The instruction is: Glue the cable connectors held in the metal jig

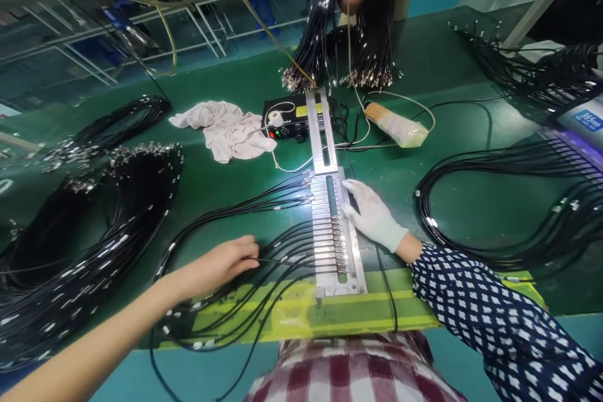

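The grip of the bare left hand (pixel 230 266) is drawn closed, fingertips pinched on a black cable (pixel 282 262) that runs toward the slotted metal fixture (pixel 355 264). The gloved right hand (pixel 379 220) has its thumb and fingers parted, touching the fixture's right edge. The fixture lies on the green tabletop (pixel 400 173), more cables set across its slots, with a black box (pixel 291 124) just beyond and a crumpled white cloth (pixel 223 132) beside that
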Tool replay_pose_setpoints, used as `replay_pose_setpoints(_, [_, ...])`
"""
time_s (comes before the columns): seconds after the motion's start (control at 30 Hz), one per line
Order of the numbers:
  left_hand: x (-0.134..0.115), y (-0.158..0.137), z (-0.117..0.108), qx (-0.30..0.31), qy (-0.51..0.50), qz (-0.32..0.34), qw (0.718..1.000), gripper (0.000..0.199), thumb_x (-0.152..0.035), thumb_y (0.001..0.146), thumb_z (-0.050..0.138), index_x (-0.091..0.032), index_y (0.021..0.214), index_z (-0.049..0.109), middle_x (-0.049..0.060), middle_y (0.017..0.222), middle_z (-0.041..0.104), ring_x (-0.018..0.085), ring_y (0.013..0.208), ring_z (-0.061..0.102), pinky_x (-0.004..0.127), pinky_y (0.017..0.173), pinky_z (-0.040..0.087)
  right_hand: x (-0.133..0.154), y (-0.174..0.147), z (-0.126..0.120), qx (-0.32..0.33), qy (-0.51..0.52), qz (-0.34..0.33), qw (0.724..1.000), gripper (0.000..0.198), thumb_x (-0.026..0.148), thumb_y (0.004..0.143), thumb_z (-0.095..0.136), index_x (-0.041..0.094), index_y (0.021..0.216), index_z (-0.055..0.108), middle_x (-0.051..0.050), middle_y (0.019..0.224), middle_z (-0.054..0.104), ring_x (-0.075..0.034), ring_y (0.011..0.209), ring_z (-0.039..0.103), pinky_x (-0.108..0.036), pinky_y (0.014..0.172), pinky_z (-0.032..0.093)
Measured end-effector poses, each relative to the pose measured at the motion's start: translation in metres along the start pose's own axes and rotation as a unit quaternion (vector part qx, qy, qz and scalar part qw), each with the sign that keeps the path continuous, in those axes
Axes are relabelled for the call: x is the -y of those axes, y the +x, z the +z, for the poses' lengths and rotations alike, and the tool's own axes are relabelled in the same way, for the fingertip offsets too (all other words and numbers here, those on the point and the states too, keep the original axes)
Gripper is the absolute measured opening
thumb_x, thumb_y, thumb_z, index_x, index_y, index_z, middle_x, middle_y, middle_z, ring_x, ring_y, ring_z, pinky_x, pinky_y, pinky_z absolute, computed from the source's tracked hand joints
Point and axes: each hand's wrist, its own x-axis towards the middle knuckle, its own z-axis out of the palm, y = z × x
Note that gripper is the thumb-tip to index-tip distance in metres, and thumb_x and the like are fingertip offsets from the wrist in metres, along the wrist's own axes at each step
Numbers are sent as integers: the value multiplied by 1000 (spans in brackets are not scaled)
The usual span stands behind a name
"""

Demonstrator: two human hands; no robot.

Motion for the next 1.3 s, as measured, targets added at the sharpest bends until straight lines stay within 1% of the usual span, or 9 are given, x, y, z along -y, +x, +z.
replay_pose_setpoints(0.1, [0,-9,-17,7,-140,-3,990,38,-50,96,46,-19,88,67,3,88,65,16,82,57,24,75,44,0,0,0,2,5,-2,1000,51,28,92,51,14,141,44,-17,144,49,-31,133,46,-52,115,39])
replay_pose_setpoints(0.33, [32,-6,-9,49,-142,-39,988,43,-53,93,50,-17,81,70,2,76,66,15,71,57,23,67,44,-1,1,1,2,10,0,1000,50,27,91,52,15,140,45,-17,143,50,-31,134,45,-53,115,38])
replay_pose_setpoints(0.53, [53,23,-19,-205,-96,-64,972,55,-65,90,45,-18,99,71,10,103,70,25,99,64,37,93,50,-2,1,1,-3,9,-3,1000,47,28,93,51,17,138,47,-16,142,50,-31,133,46,-53,115,38])
replay_pose_setpoints(0.67, [33,21,23,-313,44,-84,945,72,-67,88,47,-17,141,48,19,139,51,36,129,49,56,109,39,0,1,-2,-2,6,-2,1000,46,29,93,50,16,137,49,-16,142,50,-31,133,47,-53,114,39])
replay_pose_setpoints(0.8, [3,-13,87,-225,51,-46,972,108,-65,66,76,-21,152,27,19,137,52,38,123,54,51,100,48,2,3,-3,6,5,6,1000,45,28,93,51,18,136,50,-15,142,51,-30,133,47,-51,115,38])
replay_pose_setpoints(0.87, [-12,-24,104,-197,25,-91,976,98,-54,68,79,-20,147,32,19,130,57,37,117,58,49,96,50,3,4,-3,8,6,11,1000,43,28,93,50,18,135,51,-15,141,51,-31,132,47,-52,115,38])
replay_pose_setpoints(1.1, [-41,-4,78,-65,-30,-190,979,5,-23,79,48,-21,84,50,6,88,63,24,84,62,33,73,43,2,2,-1,4,-4,1,1000,41,29,94,49,18,134,52,-16,142,50,-31,132,46,-53,114,39])
replay_pose_setpoints(1.2, [-37,1,73,-105,-36,-158,981,8,-20,70,50,-21,74,43,5,87,58,22,82,58,31,72,40,1,0,-1,-1,-14,-3,1000,40,28,95,50,20,134,53,-14,142,51,-30,131,48,-52,113,41])
replay_pose_setpoints(1.3, [-28,2,75,-27,-224,-162,961,19,-34,73,55,-22,76,41,0,74,56,19,70,57,30,66,40,0,0,-1,-2,-21,-2,1000,40,29,95,50,20,134,53,-13,142,51,-29,132,48,-51,113,41])
